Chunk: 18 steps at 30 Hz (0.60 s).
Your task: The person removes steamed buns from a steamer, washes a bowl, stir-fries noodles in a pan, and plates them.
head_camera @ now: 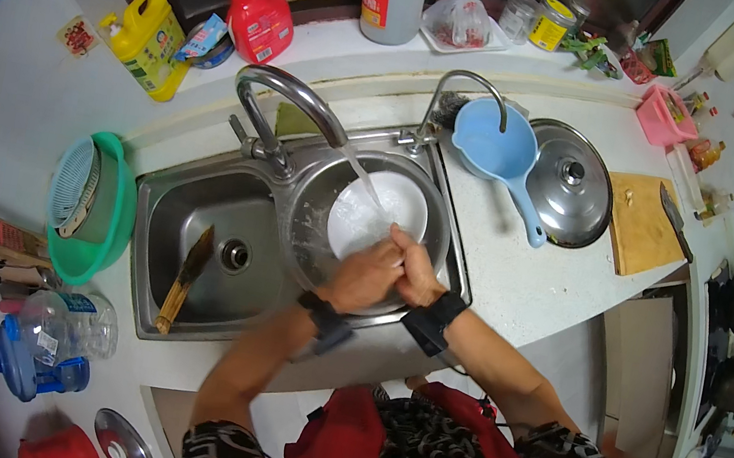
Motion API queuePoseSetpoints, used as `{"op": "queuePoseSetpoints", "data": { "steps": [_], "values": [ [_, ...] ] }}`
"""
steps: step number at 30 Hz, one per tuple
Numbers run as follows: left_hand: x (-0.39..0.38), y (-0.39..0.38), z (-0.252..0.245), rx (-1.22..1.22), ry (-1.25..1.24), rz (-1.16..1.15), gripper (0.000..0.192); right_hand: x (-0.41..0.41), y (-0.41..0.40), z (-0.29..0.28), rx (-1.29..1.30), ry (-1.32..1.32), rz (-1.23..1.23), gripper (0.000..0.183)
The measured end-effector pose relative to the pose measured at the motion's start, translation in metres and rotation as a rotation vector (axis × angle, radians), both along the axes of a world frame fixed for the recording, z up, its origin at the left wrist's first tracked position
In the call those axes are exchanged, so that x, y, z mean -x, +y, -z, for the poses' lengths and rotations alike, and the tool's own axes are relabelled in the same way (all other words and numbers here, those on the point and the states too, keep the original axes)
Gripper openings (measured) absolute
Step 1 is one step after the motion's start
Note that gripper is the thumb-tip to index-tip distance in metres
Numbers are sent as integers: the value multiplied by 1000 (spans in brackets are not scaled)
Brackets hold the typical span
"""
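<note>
My left hand and my right hand press together over the near edge of a white bowl. The fingers are bent and overlap. Whether they grip the bowl's rim or only each other is hidden. Water runs from the large curved faucet into the bowl. Beneath the bowl is the round right basin of a stainless steel double sink, with wet, splashed walls. Black bands are strapped around both wrists.
A bamboo brush lies in the left basin. Right of the sink are a blue ladle, a pot lid and a cutting board with a knife. A green basin stands left. A red spray bottle occupies the ledge.
</note>
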State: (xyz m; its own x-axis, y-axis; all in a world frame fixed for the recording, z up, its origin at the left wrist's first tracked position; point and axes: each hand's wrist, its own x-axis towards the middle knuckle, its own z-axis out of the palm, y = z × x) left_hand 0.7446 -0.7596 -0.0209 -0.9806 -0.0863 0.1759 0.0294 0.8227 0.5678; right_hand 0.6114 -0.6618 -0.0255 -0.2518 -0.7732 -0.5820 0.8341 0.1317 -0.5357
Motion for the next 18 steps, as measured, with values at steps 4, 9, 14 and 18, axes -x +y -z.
{"op": "queuePoseSetpoints", "data": {
  "steps": [4, 9, 14, 18],
  "values": [
    [-10, -7, 6, 92, 18, -74, 41, -2, -2, 11, -2, -36, 40, 43],
    [-9, -2, 2, -76, 10, -70, 38, -21, -12, 18, 22, -255, 128, 35],
    [-64, -87, 17, 397, 22, -256, 38, 3, 8, 5, -31, 73, -17, 44],
    [-98, -213, 69, 66, 109, -890, 51, 7, -5, 11, -35, -30, 45, 45]
  ]
}}
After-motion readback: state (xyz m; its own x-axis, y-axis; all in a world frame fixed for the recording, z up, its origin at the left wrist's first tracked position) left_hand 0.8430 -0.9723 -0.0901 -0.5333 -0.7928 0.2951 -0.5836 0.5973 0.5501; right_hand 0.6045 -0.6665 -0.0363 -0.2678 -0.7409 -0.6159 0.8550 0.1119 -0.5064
